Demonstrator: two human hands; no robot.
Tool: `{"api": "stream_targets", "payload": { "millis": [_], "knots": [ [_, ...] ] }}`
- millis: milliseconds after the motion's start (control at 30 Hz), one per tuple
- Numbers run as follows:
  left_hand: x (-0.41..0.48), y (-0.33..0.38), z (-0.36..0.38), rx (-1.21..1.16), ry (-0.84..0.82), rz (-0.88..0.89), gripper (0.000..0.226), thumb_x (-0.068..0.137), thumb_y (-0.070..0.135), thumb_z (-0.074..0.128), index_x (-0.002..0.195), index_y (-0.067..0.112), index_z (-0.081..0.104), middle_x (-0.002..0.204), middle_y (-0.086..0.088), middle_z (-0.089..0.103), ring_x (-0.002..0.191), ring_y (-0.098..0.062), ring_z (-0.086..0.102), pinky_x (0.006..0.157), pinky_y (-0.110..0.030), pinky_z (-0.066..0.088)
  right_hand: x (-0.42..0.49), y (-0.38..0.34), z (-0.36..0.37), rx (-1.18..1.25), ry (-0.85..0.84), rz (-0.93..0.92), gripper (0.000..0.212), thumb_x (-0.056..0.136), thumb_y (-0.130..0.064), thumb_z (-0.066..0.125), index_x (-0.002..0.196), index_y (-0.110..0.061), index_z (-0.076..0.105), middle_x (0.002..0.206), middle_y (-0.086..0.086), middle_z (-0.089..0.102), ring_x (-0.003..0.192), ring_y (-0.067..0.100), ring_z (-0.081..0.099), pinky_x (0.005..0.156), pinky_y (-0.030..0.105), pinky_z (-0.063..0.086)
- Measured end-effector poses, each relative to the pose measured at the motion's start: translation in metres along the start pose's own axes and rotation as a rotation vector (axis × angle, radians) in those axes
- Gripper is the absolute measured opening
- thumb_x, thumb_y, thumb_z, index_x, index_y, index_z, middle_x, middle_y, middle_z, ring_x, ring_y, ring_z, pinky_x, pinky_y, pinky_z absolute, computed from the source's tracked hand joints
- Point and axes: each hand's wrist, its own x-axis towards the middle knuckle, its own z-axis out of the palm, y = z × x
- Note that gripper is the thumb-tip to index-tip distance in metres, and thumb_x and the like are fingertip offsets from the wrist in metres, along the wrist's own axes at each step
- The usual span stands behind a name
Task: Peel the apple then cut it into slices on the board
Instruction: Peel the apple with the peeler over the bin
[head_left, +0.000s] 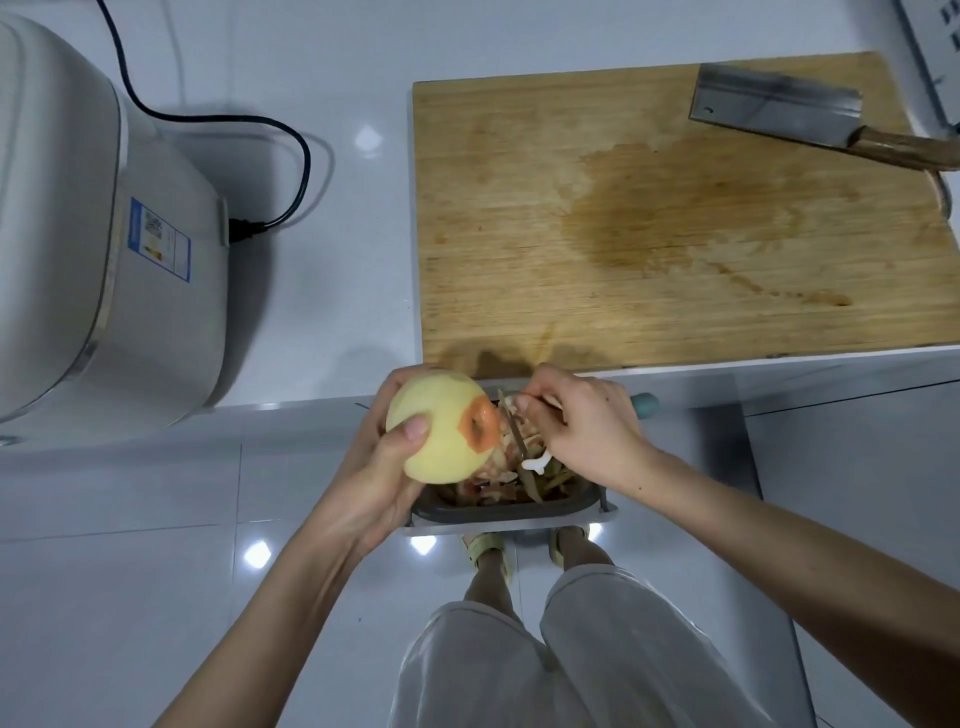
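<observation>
Your left hand cups the apple over the bin so peelings drop in; only one skin patch shows. Your right hand grips the peeler beside it.

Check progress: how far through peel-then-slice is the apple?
Done: the apple is nearly peeled; one orange skin patch remains, with peelings in the bin below.
In hand: the left hand holds the apple and the right hand holds the peeler beside that patch.
Left: slicing. The board holds no apple and the cleaver is untouched.
</observation>
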Motion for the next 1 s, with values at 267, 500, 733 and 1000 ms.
{"api": "stream_targets", "payload": {
  "millis": [267, 500, 733, 1000],
  "knots": [
    [-0.006, -0.011, -0.001, 0.541, 0.075, 0.215, 0.064, 0.055, 0.036, 0.077, 0.111, 0.036, 0.046, 0.105, 0.024, 0.056, 0.104, -0.007, 0.056, 0.081, -0.024, 0.051, 0.007, -0.008, 0.006, 1.163, -0.578, 0.918, 0.02, 0.094, -0.015, 0.04, 0.08, -0.011, 0.054, 0.05, 0.002, 0.051, 0.039, 0.011, 0.039, 0.039, 0.019, 0.03],
    [-0.004, -0.024, -0.001, 0.643, 0.151, 0.283, 0.068, 0.055, 0.041, 0.079, 0.113, 0.032, 0.044, 0.11, 0.021, 0.053, 0.106, -0.002, 0.054, 0.082, -0.014, 0.046, 0.003, 0.0, 0.008, 1.606, -0.918, 1.126, 0.04, 0.083, -0.034, 0.048, 0.077, 0.002, 0.064, 0.047, 0.0, 0.048, 0.034, 0.009, 0.04, 0.035, 0.017, 0.031],
    [-0.002, -0.025, -0.006, 0.503, 0.202, 0.197, 0.068, 0.053, 0.042, 0.078, 0.112, 0.034, 0.046, 0.112, 0.011, 0.054, 0.102, -0.005, 0.056, 0.078, -0.024, 0.051, 0.0, -0.002, 0.007, 1.503, -0.84, 1.108, 0.025, 0.086, -0.031, 0.048, 0.084, -0.008, 0.058, 0.048, 0.0, 0.049, 0.034, 0.008, 0.039, 0.035, 0.016, 0.029],
    [-0.001, -0.026, 0.0, 0.346, 0.147, 0.164, 0.071, 0.055, 0.034, 0.079, 0.117, 0.03, 0.046, 0.116, 0.004, 0.054, 0.101, -0.003, 0.058, 0.074, -0.02, 0.051, 0.0, -0.01, -0.002, 1.545, -0.684, 0.983, 0.027, 0.091, -0.029, 0.047, 0.079, -0.008, 0.059, 0.061, 0.011, 0.056, 0.036, 0.01, 0.04, 0.034, 0.016, 0.031]
  ]
}}
